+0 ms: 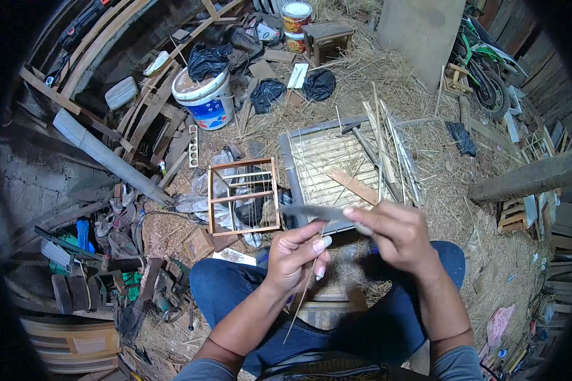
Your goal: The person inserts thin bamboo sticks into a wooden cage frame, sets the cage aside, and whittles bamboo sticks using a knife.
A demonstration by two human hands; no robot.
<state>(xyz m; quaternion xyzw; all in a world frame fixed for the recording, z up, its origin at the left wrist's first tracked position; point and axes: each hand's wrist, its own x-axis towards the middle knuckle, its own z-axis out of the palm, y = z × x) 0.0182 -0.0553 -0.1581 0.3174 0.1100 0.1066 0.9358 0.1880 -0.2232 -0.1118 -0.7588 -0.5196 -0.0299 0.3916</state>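
Observation:
Between the fingers of my left hand (293, 259) is a thin bamboo strip (301, 301), its lower end hanging down between my knees. My right hand (395, 233) grips a knife, its handle mostly hidden by the fingers. The knife blade (308, 211) points left, slightly blurred, just above my left fingertips and close to the strip's upper end. Beyond my left hand stands a small wooden frame (229, 199) with thin upright rods along part of it. Past the knife lies a slatted panel (311, 152) bearing a flat wooden piece (353, 185), a hammer (362, 143) and long strips (386, 136).
A white bucket (203, 101) with a black bag stands at upper left. A small stool (328, 38) and stacked paint pails (296, 25) are at the back. A thick wooden beam (527, 176) juts in from the right. Scrap wood and tools crowd the left side.

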